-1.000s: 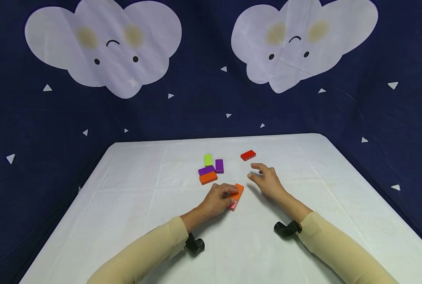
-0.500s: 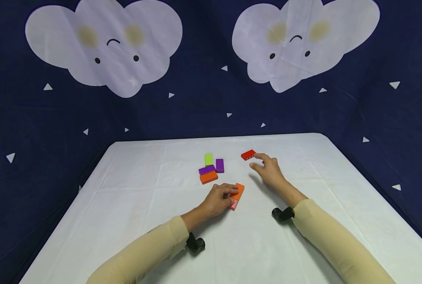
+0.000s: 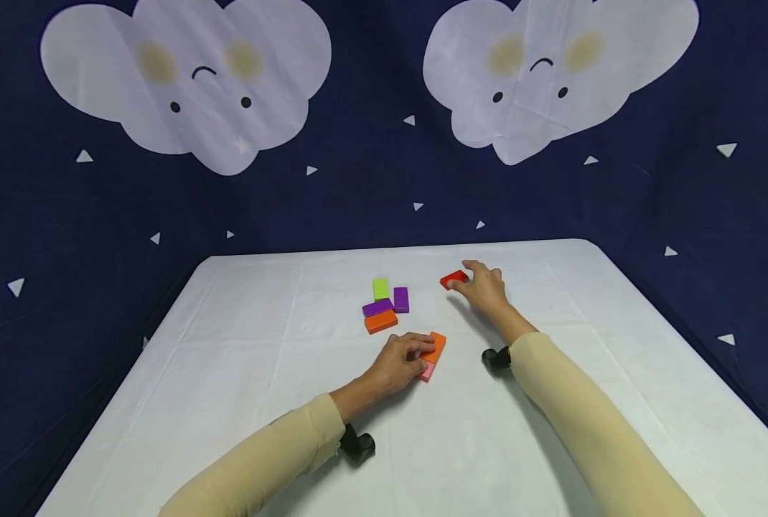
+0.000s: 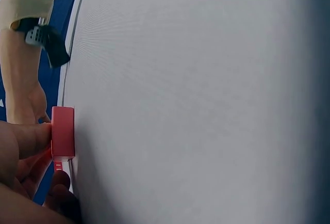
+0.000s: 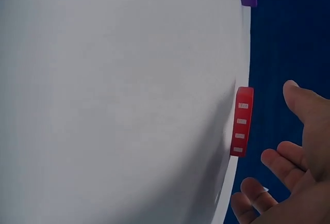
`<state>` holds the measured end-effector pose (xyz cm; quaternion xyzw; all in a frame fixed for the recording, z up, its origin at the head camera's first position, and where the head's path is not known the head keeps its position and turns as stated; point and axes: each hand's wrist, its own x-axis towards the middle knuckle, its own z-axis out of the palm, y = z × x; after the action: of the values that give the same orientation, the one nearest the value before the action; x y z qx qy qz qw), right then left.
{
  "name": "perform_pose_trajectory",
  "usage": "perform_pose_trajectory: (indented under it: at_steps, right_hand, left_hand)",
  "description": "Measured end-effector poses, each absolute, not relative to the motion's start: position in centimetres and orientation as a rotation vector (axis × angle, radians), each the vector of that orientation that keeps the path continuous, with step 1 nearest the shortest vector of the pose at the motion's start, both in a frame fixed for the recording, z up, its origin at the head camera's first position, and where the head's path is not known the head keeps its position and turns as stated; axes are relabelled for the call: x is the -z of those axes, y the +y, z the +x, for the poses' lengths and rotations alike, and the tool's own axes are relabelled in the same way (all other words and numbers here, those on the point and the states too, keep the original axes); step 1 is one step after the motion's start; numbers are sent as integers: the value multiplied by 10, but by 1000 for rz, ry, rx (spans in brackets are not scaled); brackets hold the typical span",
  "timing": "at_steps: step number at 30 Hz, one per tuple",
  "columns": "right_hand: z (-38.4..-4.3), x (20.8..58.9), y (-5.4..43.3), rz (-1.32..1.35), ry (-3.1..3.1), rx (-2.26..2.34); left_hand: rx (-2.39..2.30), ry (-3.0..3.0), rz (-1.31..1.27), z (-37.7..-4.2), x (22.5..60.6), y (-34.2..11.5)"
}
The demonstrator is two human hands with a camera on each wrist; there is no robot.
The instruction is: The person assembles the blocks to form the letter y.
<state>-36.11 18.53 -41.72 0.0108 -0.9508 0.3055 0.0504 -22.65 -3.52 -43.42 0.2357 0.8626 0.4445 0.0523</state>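
In the head view my left hand [image 3: 393,365] bends over a pink block [image 3: 428,372] and an orange block [image 3: 438,342] lying end to end on the white table. The thumb and fingers hold the pink block, and the fingertips reach over the orange one. The left wrist view shows the thumb against the pink block [image 4: 63,133]. Farther back, my right hand [image 3: 484,291] is around a red block [image 3: 452,278], thumb and fingers spread. In the right wrist view a gap shows between those fingers and the red block [image 5: 242,122], which has white squares along its side.
Left of the red block lies a loose group: a lime green block [image 3: 380,289], an upright-lying purple block [image 3: 401,300], a slanted purple block [image 3: 377,307] and an orange block [image 3: 381,322]. A dark blue cloud-patterned cloth [image 3: 358,208] hangs behind the table [image 3: 281,416].
My right hand has moved forward and slightly left, from in front of the red block to around it. My left hand has stayed on the pink and orange blocks.
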Motion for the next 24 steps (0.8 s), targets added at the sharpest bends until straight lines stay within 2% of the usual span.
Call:
perform_pose_trajectory:
  at_steps: [13,24]
  right_hand:
    - [-374,421,178,-139,-2976,-876]
    - [-374,425,172,-181,-2998,-820]
  left_hand:
    - [-1344,2609,696,-227,429,-35]
    - [-1401,2566,695,-229,432,-34]
